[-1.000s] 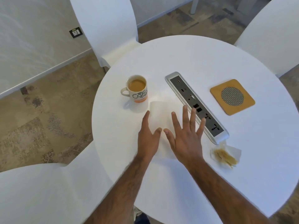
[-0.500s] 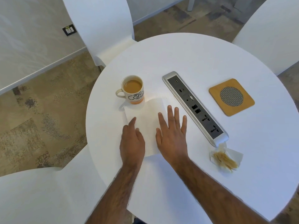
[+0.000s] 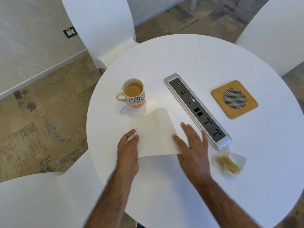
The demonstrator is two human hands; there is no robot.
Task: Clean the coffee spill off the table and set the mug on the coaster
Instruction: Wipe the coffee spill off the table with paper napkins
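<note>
Head view: the left hand [image 3: 128, 152] pinches the napkin's [image 3: 154, 134] near-left edge; the right hand [image 3: 192, 145] lies spread on its right edge. Mug [image 3: 134, 92] stands just beyond on the surface [image 3: 189, 53], coaster [image 3: 234, 99] far right.

A cream mug [image 3: 134, 92], lettered in black with an orange band at its base, stands upright on the round white table [image 3: 189, 55], nearly full of milky coffee, handle turned left. Just beside it lies a white paper napkin [image 3: 154, 134], spread flat. Well apart, beyond the socket strip, sits a square cork coaster [image 3: 234, 99] with a round mesh centre.
</note>
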